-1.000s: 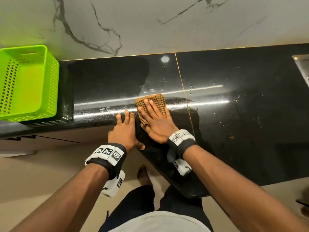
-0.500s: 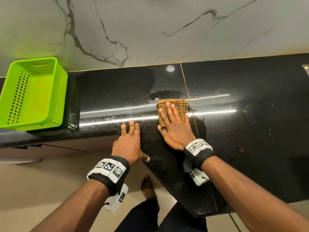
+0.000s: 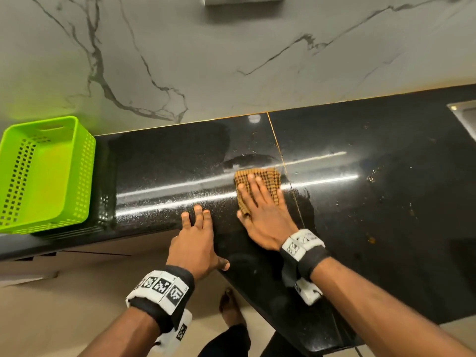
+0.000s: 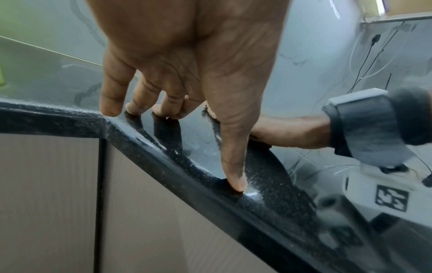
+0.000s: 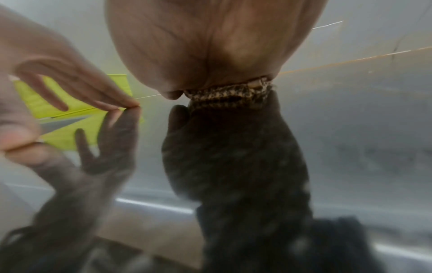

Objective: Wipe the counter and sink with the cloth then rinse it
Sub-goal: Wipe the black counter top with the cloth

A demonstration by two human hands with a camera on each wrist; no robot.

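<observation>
At nine o'clock in the head view a bright green perforated basket (image 3: 46,173) stands on the left end of the black counter (image 3: 373,215), its far wall near the marble backsplash (image 3: 231,60). It sits lower and further left in the picture than half a second ago, since the head camera has tilted up.

Moving right, the left hand (image 3: 195,243) rests on the counter's front edge at about six o'clock, released and holding nothing: fingers straight, fingertips (image 4: 110,109) touching the polished top, thumb spread along the edge toward four o'clock. It holds the same bracing spot as before.

Just beside it, at centre, the right hand (image 3: 262,215) presses flat on the brown woven cloth (image 3: 260,181), fingers straight and spread over it, not curled round it. The cloth lies on the counter, its right edge touching the thin orange seam (image 3: 277,148). Against the seam, it has drifted steadily rightward over the last second. A wet smear (image 3: 247,159) shows at twelve o'clock from the cloth.

At two o'clock, the sink's steel corner (image 3: 463,114) shows at the frame edge, well apart from the cloth. Small crumbs and drops (image 3: 371,239) dot the counter at three o'clock.
</observation>
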